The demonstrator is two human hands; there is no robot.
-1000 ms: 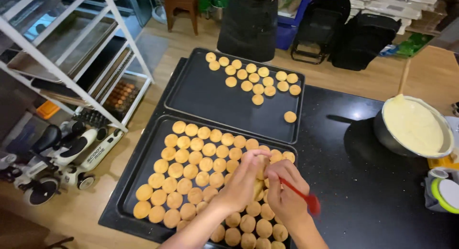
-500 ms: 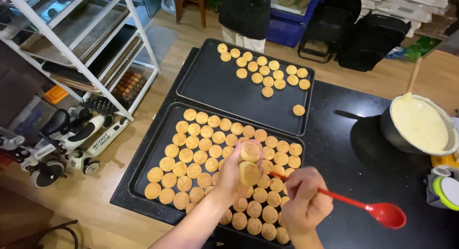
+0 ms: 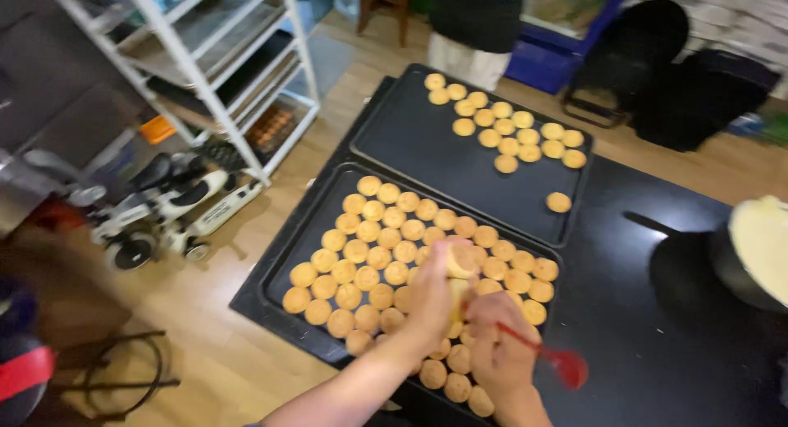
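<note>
Pinching round pastry (image 3: 461, 261) in left hand (image 3: 433, 294) | right hand (image 3: 498, 347) fingers gripping red spatula (image 3: 552, 358) | over near tray (image 3: 287, 255)

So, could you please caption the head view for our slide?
Left hand lifts a round biscuit over the near tray; right hand holds a red spoon.

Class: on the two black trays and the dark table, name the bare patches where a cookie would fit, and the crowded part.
Bare: the far tray's left half, beside its cookie cluster; the dark table between spoon and bowl. Crowded: the near tray, packed with cookies under both hands.
</note>
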